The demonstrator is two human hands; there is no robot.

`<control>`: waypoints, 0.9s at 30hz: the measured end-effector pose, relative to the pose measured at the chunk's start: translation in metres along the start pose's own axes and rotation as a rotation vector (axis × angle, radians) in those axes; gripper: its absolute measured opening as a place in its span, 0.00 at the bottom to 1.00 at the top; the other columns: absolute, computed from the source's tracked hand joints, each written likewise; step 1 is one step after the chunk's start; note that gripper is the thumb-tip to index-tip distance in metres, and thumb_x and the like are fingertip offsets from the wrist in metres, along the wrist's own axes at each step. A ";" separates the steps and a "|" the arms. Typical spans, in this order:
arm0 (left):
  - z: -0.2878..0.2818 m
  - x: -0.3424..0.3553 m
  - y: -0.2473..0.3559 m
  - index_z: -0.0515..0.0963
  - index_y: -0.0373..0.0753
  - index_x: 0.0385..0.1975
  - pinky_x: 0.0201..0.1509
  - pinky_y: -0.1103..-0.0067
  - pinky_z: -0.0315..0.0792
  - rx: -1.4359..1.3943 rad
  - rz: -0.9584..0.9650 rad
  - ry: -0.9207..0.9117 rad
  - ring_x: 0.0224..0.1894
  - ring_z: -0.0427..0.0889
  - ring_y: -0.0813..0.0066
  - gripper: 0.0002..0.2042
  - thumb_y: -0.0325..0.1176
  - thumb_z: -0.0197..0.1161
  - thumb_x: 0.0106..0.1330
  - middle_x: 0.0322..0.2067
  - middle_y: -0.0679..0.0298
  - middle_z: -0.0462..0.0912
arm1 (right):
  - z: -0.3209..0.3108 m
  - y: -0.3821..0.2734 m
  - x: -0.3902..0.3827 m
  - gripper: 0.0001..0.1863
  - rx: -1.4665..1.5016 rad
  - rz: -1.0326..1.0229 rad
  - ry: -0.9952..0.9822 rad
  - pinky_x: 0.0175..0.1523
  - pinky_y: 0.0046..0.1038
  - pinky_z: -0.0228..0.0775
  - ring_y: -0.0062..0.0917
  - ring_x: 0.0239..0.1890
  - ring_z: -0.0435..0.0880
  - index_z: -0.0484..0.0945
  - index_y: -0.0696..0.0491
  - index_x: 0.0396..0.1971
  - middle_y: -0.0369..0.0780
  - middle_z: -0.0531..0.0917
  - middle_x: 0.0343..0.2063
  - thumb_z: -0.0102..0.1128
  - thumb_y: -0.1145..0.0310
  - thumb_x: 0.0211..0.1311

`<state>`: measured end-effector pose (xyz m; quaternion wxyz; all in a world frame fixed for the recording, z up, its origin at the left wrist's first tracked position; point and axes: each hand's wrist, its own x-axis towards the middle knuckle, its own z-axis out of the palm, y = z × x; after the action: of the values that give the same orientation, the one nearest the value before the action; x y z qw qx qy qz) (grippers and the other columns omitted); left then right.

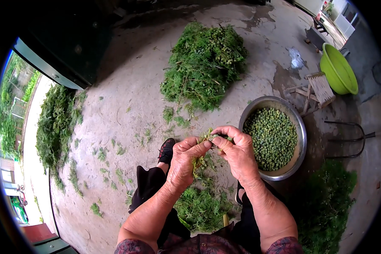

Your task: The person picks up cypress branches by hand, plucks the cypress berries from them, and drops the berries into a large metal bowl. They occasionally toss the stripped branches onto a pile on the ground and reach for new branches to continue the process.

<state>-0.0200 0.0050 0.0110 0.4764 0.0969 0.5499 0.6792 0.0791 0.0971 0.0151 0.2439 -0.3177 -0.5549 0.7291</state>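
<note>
In front of my body, my left hand [184, 163] is closed on a thin green sprig [205, 136], its thumb and fingers pinched together. Part of the sprig hangs below the hand. My right hand [240, 156] meets it at the fingertips, pinched at the sprig's upper end; a small green piece shows by its fingers. To the right of that hand stands a metal basin [302, 148] holding many small green berry-like pods [271, 137]. Between my feet lies a heap of stripped-looking feathery greenery [201, 210].
A large pile of leafy branches [205, 63] lies ahead on the concrete floor. More greenery [55, 127] is heaped at the left by the doorway, and another pile [326, 207] at the lower right. A small stool [321, 89], lime-green tub [338, 70] and metal fork [362, 137] are at the right.
</note>
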 end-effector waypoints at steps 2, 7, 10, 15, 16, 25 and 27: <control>0.002 -0.004 0.002 0.73 0.38 0.19 0.13 0.86 0.51 0.015 -0.030 -0.007 0.12 0.59 0.86 0.06 0.29 0.61 0.54 0.12 0.72 0.67 | 0.000 -0.002 -0.003 0.07 0.052 0.034 0.072 0.23 0.13 0.62 0.10 0.20 0.69 0.76 0.57 0.33 0.33 0.77 0.24 0.56 0.72 0.54; 0.004 -0.004 -0.008 0.74 0.37 0.19 0.21 0.85 0.55 0.098 -0.037 -0.065 0.16 0.61 0.85 0.07 0.31 0.61 0.54 0.14 0.73 0.67 | -0.006 0.005 -0.008 0.06 -0.116 -0.004 0.141 0.23 0.15 0.63 0.11 0.20 0.70 0.74 0.58 0.32 0.34 0.77 0.22 0.54 0.72 0.56; -0.001 -0.003 -0.017 0.77 0.35 0.24 0.27 0.85 0.57 0.135 -0.018 -0.143 0.22 0.62 0.87 0.06 0.31 0.61 0.56 0.17 0.74 0.70 | -0.009 0.008 -0.014 0.06 -0.218 -0.034 0.184 0.25 0.18 0.65 0.15 0.21 0.72 0.73 0.59 0.31 0.36 0.77 0.22 0.53 0.72 0.57; 0.006 -0.005 -0.022 0.77 0.33 0.23 0.28 0.83 0.59 0.160 -0.018 -0.157 0.23 0.63 0.85 0.07 0.31 0.61 0.55 0.17 0.72 0.70 | -0.019 0.019 -0.018 0.06 -0.425 -0.125 0.238 0.33 0.25 0.67 0.24 0.25 0.75 0.73 0.61 0.30 0.39 0.77 0.23 0.51 0.73 0.57; 0.006 -0.004 -0.022 0.77 0.33 0.23 0.28 0.83 0.59 0.156 -0.029 -0.156 0.23 0.63 0.85 0.07 0.31 0.61 0.55 0.17 0.72 0.70 | -0.020 0.020 -0.019 0.06 -0.428 -0.114 0.239 0.33 0.25 0.67 0.24 0.25 0.75 0.73 0.61 0.30 0.39 0.77 0.23 0.51 0.73 0.57; -0.032 0.000 -0.003 0.72 0.37 0.26 0.15 0.88 0.57 -0.084 0.068 0.153 0.14 0.63 0.86 0.08 0.34 0.61 0.57 0.14 0.72 0.67 | -0.105 0.012 0.013 0.12 -0.483 0.163 0.699 0.30 0.21 0.68 0.18 0.26 0.73 0.73 0.56 0.38 0.41 0.75 0.35 0.49 0.81 0.52; -0.036 0.002 0.001 0.71 0.37 0.27 0.16 0.89 0.60 -0.169 0.131 0.163 0.15 0.65 0.86 0.07 0.33 0.61 0.57 0.15 0.72 0.67 | -0.152 0.036 0.020 0.16 -0.570 0.141 0.825 0.52 0.27 0.62 0.30 0.44 0.73 0.75 0.57 0.40 0.46 0.76 0.38 0.49 0.82 0.50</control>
<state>-0.0452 -0.0174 -0.0024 0.3915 0.0365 0.5199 0.7583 0.1768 0.2010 -0.0508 0.2966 -0.6700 -0.5666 0.3770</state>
